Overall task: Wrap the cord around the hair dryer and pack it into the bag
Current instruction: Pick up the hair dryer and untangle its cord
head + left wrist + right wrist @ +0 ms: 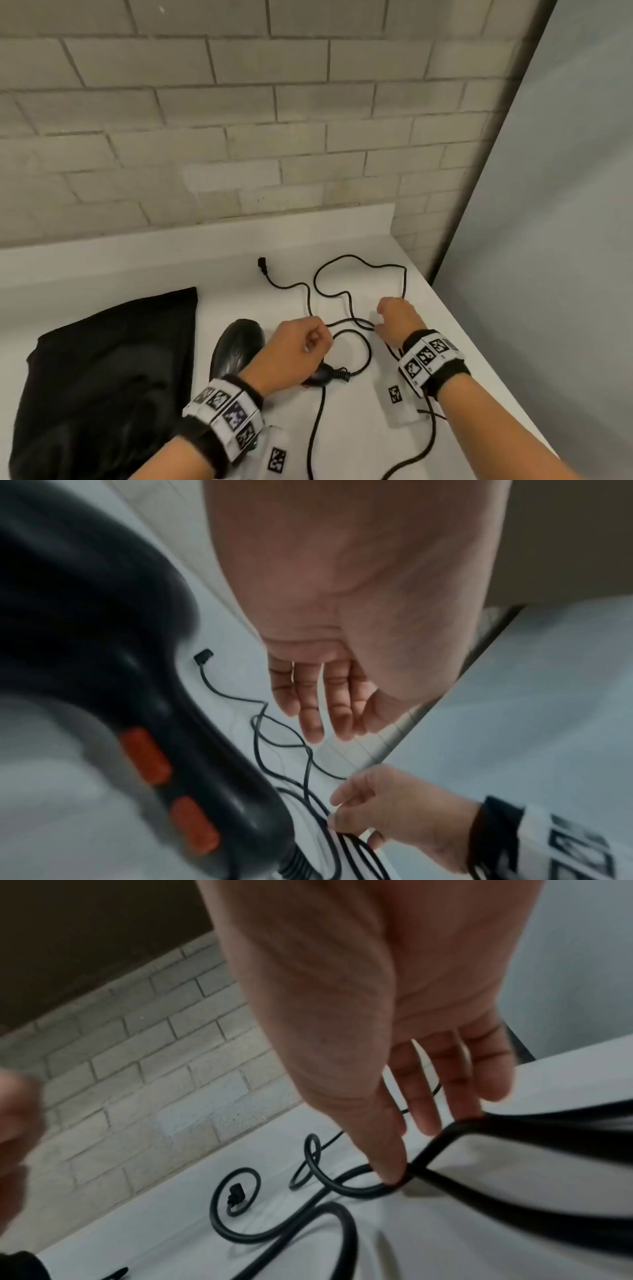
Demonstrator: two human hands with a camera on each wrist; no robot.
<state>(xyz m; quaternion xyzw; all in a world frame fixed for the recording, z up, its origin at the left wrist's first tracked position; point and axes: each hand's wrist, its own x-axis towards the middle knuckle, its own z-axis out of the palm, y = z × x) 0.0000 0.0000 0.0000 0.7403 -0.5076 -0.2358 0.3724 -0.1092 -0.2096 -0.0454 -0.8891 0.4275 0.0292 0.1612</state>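
A black hair dryer lies on the white counter, with orange switches on its handle. Its black cord sprawls in loose loops to the right, and the plug lies near the back. A black fabric bag sits flat at the left. My left hand hovers over the dryer's handle; its fingers hang relaxed and hold nothing. My right hand is down at the loops, where thumb and fingers pinch a bend of the cord.
A brick wall backs the counter. The counter's right edge runs diagonally close beside my right wrist, with grey floor beyond. Two white marker tags lie on the counter near my wrists.
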